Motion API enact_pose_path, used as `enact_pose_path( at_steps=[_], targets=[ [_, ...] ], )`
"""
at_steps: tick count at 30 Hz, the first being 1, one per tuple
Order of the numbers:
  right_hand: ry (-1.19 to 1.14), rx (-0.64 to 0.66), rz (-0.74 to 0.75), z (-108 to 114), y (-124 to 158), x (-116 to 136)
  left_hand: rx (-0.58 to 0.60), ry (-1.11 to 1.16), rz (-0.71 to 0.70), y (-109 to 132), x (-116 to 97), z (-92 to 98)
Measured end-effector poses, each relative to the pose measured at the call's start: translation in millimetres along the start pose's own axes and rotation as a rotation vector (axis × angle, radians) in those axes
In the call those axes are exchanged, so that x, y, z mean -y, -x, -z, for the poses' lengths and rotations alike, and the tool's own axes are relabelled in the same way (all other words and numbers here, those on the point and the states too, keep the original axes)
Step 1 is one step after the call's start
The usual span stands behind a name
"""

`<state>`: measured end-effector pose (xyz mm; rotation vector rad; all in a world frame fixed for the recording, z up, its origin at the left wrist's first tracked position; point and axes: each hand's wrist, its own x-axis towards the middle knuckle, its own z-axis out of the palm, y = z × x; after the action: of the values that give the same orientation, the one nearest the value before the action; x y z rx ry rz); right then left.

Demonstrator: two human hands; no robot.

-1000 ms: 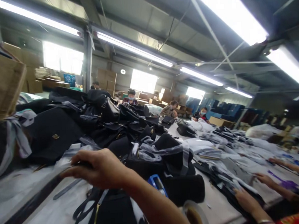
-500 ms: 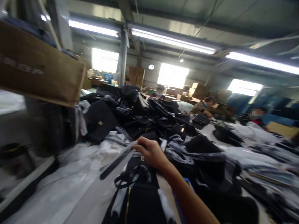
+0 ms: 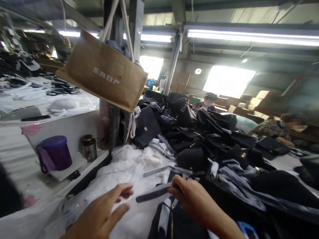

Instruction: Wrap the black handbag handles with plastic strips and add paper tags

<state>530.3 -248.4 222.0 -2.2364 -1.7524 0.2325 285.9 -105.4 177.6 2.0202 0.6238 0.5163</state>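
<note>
My right hand (image 3: 197, 201) pinches one end of a flat dark strip (image 3: 154, 194), which sticks out to the left over white wrapping sheets (image 3: 130, 174). My left hand (image 3: 96, 219) hovers just left of the strip, fingers spread and holding nothing. Below my right hand lies a black bag (image 3: 178, 227) with a gold zip line. A second grey strip (image 3: 158, 170) rests on the white sheets a little farther off.
A big heap of black bags (image 3: 192, 128) fills the table beyond. A brown bag (image 3: 103, 74) hangs from a post above. A purple tub (image 3: 55, 152) and a steel flask (image 3: 89, 148) stand on a ledge at left. Other people sit at the far right.
The view has swung left, bringing the hanging brown bag and the ledge into sight. My left hand has come in. My right hand still grips the dark strip, now nearer me.
</note>
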Motion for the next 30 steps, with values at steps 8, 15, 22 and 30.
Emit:
enact_pose_path(
  at_steps=[8,15,22,30],
  targets=[
    [-0.104,0.276,-0.105,-26.6,7.9,1.9,0.463,0.621,0.067,-58.0,-4.3,-81.6],
    [-0.118,0.345,-0.088,-59.0,-8.2,-28.5,0.513,0.697,0.281,-77.2,23.8,-100.8],
    [-0.456,0.337,-0.117,-65.6,-29.9,-41.5,0.503,0.786,0.418,-97.0,48.9,-119.0],
    [-0.792,0.410,-0.111,-74.3,-59.9,-58.8,0.591,0.863,0.363,-125.6,47.5,-116.3]
  ],
)
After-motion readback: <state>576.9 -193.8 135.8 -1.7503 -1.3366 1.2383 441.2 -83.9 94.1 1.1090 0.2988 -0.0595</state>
